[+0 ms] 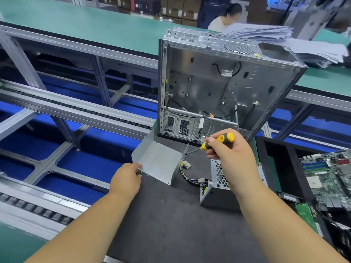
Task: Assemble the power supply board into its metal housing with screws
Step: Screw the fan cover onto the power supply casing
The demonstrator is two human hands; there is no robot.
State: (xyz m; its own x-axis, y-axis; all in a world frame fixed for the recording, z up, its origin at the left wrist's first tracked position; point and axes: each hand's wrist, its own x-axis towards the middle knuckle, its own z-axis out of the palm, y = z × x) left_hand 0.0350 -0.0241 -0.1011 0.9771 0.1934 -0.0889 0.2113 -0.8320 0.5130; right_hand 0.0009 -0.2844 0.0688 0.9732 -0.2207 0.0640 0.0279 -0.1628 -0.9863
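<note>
Nearest on the dark tabletop [171, 224], the left hand [127, 177] has its grip pinched narrow on the near corner of the bent metal cover [157, 162]; a few tiny screws [147, 175] lie just beside its fingertips. To the right, the right hand [228, 149] has its grip wrapped round a yellow-and-black screwdriver [218, 142], whose tip touches the cover's upright right flange. Under that wrist sits the supply housing [218, 186], with its honeycomb vent side facing up and its wires [187, 173] curling out toward the cover. Circuit boards [330, 177] lie at the far right. Behind the hands an open computer case [218, 82] stands upright. Further back runs a green conveyor [85, 25] with a paper stack [284, 40], and a person [226, 18] is working beyond it.
</note>
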